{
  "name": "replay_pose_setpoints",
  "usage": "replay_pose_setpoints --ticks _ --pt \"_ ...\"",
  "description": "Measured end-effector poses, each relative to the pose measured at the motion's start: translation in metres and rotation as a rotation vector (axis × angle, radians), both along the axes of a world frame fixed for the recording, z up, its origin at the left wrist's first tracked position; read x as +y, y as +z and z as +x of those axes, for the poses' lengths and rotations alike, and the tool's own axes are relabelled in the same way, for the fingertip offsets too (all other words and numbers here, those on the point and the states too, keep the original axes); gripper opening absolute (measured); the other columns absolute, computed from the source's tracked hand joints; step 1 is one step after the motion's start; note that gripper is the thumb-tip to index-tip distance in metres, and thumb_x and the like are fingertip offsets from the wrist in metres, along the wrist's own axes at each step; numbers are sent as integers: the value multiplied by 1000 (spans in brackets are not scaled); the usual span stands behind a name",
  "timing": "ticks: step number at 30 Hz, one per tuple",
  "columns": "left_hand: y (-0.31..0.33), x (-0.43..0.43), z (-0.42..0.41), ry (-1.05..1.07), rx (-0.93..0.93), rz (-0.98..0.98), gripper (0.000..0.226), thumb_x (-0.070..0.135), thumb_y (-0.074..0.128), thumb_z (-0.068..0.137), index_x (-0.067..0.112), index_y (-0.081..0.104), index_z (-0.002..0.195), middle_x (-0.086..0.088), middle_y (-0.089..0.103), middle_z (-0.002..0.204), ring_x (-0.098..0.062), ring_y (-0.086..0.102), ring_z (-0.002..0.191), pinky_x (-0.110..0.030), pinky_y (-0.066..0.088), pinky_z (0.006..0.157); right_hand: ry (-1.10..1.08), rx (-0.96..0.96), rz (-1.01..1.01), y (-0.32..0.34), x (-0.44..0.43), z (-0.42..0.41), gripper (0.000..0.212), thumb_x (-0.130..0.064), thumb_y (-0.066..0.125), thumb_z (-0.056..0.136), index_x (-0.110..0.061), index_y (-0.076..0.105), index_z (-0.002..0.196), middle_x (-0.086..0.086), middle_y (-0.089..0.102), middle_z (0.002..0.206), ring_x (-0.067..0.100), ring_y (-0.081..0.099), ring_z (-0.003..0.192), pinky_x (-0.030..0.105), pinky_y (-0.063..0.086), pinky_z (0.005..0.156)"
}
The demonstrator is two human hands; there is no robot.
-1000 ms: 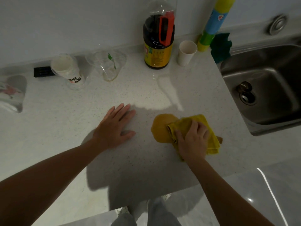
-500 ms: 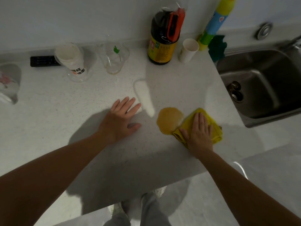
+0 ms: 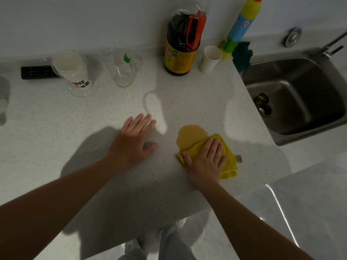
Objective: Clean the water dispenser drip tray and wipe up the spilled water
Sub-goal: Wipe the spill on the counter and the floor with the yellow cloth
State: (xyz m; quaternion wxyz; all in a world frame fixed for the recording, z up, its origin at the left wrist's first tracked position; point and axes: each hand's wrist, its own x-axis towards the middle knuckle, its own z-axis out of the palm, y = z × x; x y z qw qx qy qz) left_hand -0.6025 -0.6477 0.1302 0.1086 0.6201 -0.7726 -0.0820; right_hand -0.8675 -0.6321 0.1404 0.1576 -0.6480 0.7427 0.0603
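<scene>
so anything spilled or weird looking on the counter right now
Yes. A round amber puddle sits on the counter just ahead of the yellow cloth, which the right hand presses flat at its edge. A small brownish spot shows at the cloth's right side. The left hand rests flat beside it.

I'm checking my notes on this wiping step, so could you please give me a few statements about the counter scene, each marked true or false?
1. The right hand presses flat on the yellow cloth. True.
2. The left hand holds a cup. False: it rests flat on the bare countertop, holding nothing.
3. The brownish puddle lies just beyond the cloth. True.
4. The white paper cup sits inside the sink. False: it stands on the countertop beside the dark sauce bottle.
</scene>
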Motion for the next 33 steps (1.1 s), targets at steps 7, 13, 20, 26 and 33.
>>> replay_pose_setpoints --ticks 7,13,20,26,33 --pt "2 2 0 147 -32 56 75 52 39 99 11 29 161 -13 28 169 -32 17 159 -50 12 129 231 -3 -53 -4 -58 8 115 -90 6 81 -12 -15 163 12 -14 173 31 -12 159 54 -8 126" --pt "9 0 -1 142 -6 104 72 43 40 97 10 31 161 -13 29 170 -31 17 159 -48 10 130 784 31 -65 -4 -126 -16 116 -92 3 81 -13 -6 165 10 -6 174 28 -6 160 56 2 128" --pt "18 6 -7 177 -8 10 60 20 61 96 -1 49 151 -22 45 158 -39 40 149 -56 29 123 1097 48 -15 1 -194 -10 120 -99 9 75 -21 -19 162 4 -14 173 24 -10 159 54 0 128" --pt "13 5 -8 284 -29 110 65 44 39 106 15 28 163 -7 24 172 -24 16 159 -38 1 128 1301 66 28 5 -232 5 123 -98 23 75 -25 -26 160 0 -26 169 21 -20 157 50 -8 127" --pt "13 10 -4 250 -12 79 62 46 39 107 10 42 157 -9 38 166 -26 29 155 -43 17 129 1510 129 49 15 -252 36 127 -95 38 74 -24 -22 161 -4 -28 166 19 -22 155 47 -10 125"
